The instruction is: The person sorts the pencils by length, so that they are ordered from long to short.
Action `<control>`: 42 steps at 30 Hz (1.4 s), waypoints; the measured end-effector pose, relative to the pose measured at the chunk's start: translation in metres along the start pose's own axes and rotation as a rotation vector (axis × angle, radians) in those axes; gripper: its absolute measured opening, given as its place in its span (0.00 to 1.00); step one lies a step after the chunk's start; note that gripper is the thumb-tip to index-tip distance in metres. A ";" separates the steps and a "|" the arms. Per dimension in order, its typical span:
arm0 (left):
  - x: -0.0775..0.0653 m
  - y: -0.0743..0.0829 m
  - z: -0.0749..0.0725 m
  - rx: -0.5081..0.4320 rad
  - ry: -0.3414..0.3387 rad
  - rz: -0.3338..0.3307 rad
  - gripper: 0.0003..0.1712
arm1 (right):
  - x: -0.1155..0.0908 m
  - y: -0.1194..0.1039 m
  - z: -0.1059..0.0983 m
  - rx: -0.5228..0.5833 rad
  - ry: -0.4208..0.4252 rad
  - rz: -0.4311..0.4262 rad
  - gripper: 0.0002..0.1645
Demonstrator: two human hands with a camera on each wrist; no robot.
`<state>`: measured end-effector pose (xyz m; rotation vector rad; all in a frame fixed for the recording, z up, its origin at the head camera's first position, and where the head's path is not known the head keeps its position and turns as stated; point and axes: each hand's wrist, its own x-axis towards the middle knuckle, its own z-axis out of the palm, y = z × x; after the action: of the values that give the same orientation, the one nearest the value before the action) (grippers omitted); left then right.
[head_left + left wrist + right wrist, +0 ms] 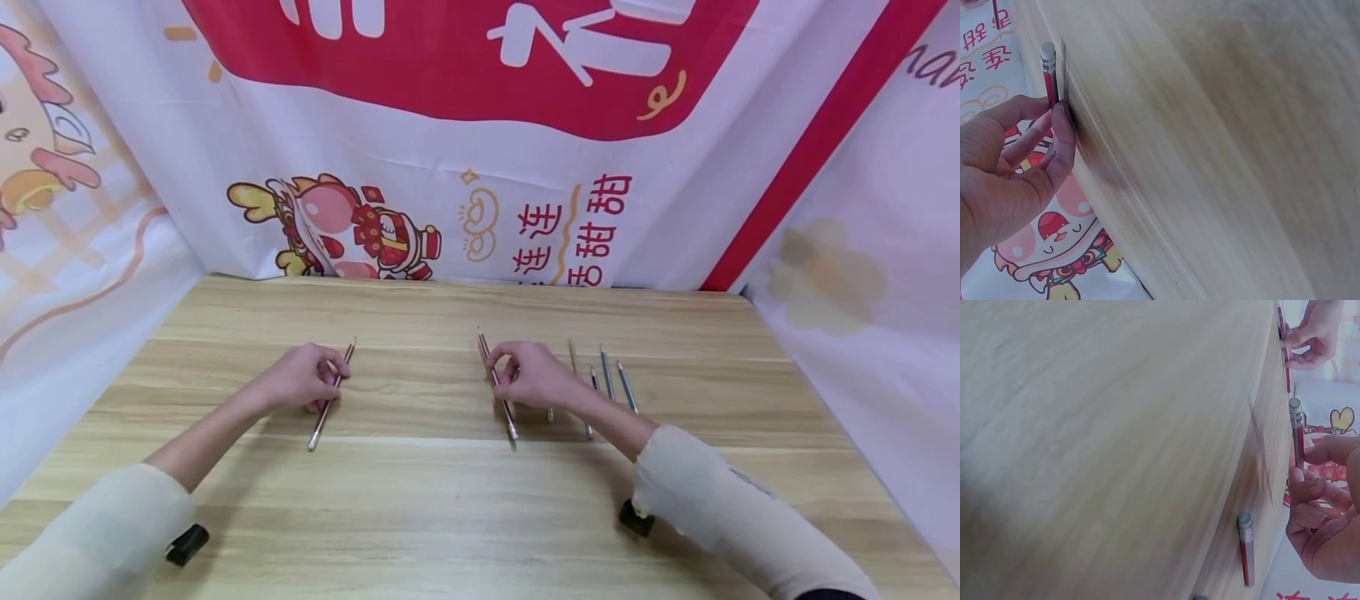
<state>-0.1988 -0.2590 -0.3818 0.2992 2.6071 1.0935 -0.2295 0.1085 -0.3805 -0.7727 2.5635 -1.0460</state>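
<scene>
1. At the far left we see a side cloth [45,200] with a cartoon print, beside the wooden surface [420,517].
2. Next comes a pale left sleeve [112,517], pushed up the forearm, with a black object [187,545] just beside it.
3. The left hand [300,380] reaches over the surface, its grip pinching the left pencil [322,422] between thumb and fingers. We see this reddish pencil slanting, its pale eraser end toward us and its point leaning away to the right. We cannot tell whether it touches the wood.
4. Behind the surface hangs a back cloth [420,150], printed with a red panel, a cartoon dragon and red writing.
5. Well apart from the left pencil, the right hand [534,375] has its grip pinching the right pencil [507,412]. This one is reddish too, eraser end toward us, point leaning away to the left.
6. Beyond that hand, a pencil end [551,414] shows below the wrist. Then we find a pale pencil [573,358], a dark-tipped pencil [595,379] and two bluish pencils [627,386], lying near one another and partly hidden by the forearm.
7. Farther right are the right sleeve [720,500] and, beneath it, another black piece [635,518].
8. Last, we see a right-hand cloth [892,292] with a faded flower.
</scene>
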 end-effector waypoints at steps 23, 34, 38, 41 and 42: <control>0.012 0.005 0.003 0.008 0.000 0.008 0.18 | 0.018 -0.020 0.012 0.039 -0.027 -0.014 0.21; 0.014 0.005 -0.001 -0.013 -0.008 -0.030 0.20 | 0.026 -0.024 0.016 0.071 -0.038 -0.005 0.22; 0.014 0.006 -0.001 -0.017 -0.009 -0.031 0.21 | 0.028 -0.027 0.018 0.092 -0.053 -0.010 0.22; 0.013 0.006 0.000 -0.026 -0.010 -0.036 0.21 | 0.030 -0.028 0.020 0.103 -0.063 -0.010 0.21; 0.013 0.006 0.000 -0.028 -0.010 -0.034 0.21 | 0.030 -0.028 0.021 0.106 -0.065 -0.011 0.21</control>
<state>-0.2104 -0.2509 -0.3802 0.2532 2.5760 1.1134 -0.2350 0.0625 -0.3765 -0.7808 2.4306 -1.1309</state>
